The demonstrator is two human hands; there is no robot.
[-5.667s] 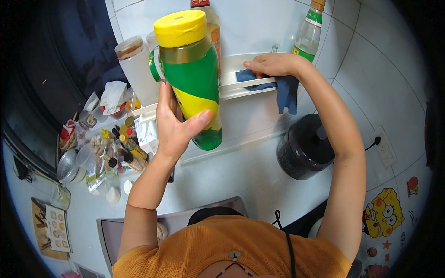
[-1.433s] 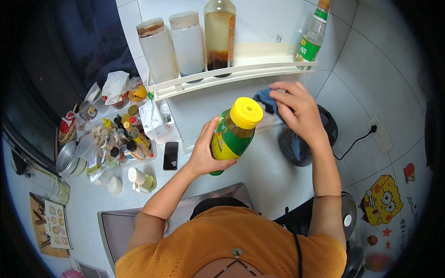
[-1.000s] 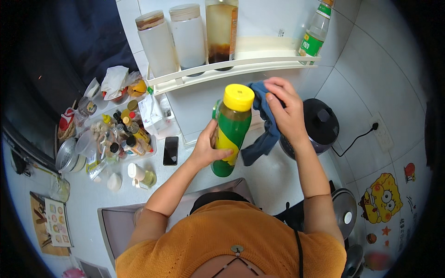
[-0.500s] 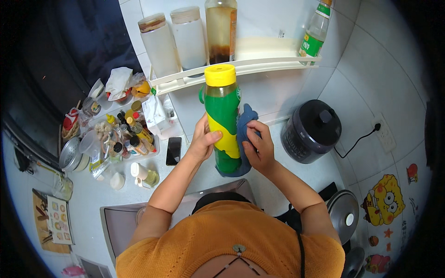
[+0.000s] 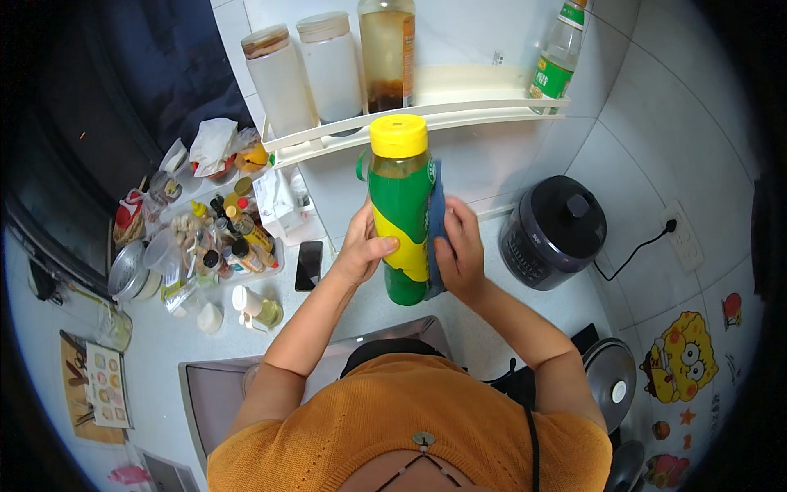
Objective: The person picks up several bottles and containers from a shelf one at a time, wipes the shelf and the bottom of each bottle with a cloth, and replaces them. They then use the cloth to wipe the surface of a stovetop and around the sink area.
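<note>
Over the pale counter (image 5: 479, 332), in front of the white shelf (image 5: 475, 84), we find the green-and-yellow bottle (image 5: 400, 205) held roughly upright. We judge it stiff and smooth, possibly slippery; fill level is unclear, so weight is uncertain — a full wrap around the middle seems the safest hold. The left hand (image 5: 361, 250) grips the bottle there, thumb across the yellow band. The right hand (image 5: 461, 250) holds the blue cloth (image 5: 438, 217) — soft and limp, we expect — against the opposite side, fingertips partly hidden. The yellow cap (image 5: 399, 135) looks too small for carrying.
</note>
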